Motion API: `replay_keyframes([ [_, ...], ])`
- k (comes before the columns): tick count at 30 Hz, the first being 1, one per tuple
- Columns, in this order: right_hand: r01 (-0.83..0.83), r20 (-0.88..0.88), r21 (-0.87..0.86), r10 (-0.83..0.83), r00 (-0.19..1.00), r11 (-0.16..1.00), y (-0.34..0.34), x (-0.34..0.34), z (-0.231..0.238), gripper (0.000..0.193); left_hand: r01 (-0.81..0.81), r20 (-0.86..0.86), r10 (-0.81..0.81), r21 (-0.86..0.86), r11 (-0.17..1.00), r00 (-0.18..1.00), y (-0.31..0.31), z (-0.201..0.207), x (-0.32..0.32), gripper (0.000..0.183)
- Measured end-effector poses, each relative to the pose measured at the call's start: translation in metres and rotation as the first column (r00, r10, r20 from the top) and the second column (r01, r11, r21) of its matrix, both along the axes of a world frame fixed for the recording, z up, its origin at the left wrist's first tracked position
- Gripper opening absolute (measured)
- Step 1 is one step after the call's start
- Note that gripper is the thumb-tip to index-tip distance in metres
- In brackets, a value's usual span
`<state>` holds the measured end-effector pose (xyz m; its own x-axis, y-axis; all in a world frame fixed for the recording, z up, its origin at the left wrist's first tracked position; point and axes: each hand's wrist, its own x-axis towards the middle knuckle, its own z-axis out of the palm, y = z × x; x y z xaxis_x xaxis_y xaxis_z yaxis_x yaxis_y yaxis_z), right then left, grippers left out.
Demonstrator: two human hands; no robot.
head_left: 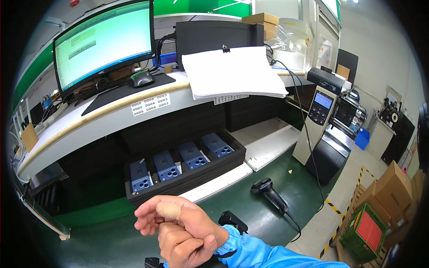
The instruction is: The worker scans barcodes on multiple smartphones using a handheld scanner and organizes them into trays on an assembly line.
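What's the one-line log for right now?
Right hand: thumb bandaged | left hand: near right wrist | black tray: four blue devices | scanner: on green table

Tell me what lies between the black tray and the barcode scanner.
In the head view, a narrow pale panel lies beside the black tray; then green tabletop up to the barcode scanner.
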<state>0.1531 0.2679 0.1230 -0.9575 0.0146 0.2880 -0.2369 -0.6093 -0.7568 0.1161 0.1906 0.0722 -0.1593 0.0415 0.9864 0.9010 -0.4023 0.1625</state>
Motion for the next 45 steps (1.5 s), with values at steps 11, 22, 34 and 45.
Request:
replay_keyframes([
  [11, -0.116, 0.003, -0.375, 0.126, 0.992, 0.92, -0.011, 0.002, -0.003, 0.035, 0.027, 0.002, -0.028, 0.239, 0.971, 1.0, 0.006, 0.008, 0.007, 0.023],
  [22, -0.034, 0.014, -0.227, 0.038, 0.999, 0.973, -0.014, 0.001, -0.003, 0.04, 0.053, -0.012, -0.054, -0.07, 0.996, 0.998, -0.024, 0.015, 0.007, 0.021],
  [34, 0.0, 0.063, -0.062, 0.004, 0.998, 0.998, -0.012, -0.003, -0.001, 0.036, -0.018, -0.018, 0.022, 0.2, 0.98, 1.0, 0.004, -0.009, -0.004, 0.032],
  [45, -0.089, 0.027, -0.022, 0.09, 0.996, 0.996, -0.012, 0.007, 0.009, 0.028, -0.023, -0.095, 0.041, 0.19, 0.981, 0.995, 0.004, -0.006, -0.004, 0.027],
])
